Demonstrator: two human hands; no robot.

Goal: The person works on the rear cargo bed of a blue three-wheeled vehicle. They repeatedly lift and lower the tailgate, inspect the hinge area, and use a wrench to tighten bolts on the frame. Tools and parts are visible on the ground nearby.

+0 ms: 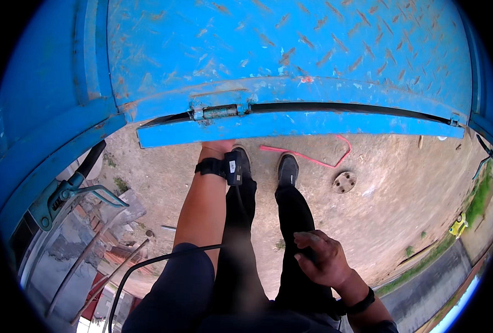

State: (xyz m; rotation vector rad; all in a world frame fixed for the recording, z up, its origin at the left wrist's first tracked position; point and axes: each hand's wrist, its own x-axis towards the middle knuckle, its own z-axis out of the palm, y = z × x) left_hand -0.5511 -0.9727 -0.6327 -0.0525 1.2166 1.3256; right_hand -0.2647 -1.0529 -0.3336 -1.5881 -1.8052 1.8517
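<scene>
A blue metal bed [335, 41], its paint scuffed and marked with rust-brown streaks across a raised tread pattern, fills the upper part of the scene above sunlit bare dirt ground [385, 150]. A blue side wall [33, 105] rises at the left, and along the bed's near edge, directly in front of the person, runs a long blue hinged panel [313, 123], a dark gap showing between the two over much of its length. The person stands facing it in black trousers [297, 216], the left arm stretched forward and the left hand [217, 146] reaching in at the panel's lower edge, left of its middle; the fingers are hidden beneath the metal, so whether they grip it cannot be told. The right hand [325, 260] is held back near the body, well apart from the panel, bare of any object, its fingers loosely bent and thumb apart. A gray road [443, 275] edged with green grass [482, 191] crosses the lower right. At the left, a latch with a teal lever [99, 193] sits below the side wall. A bent pink-red strip [313, 161] lies on the dirt ahead of two dark shoes [288, 169], near a round disc [344, 182] pierced with holes. A worn hinge [219, 111] joins bed and panel, and a small black device [234, 168] is strapped at the left wrist.
</scene>
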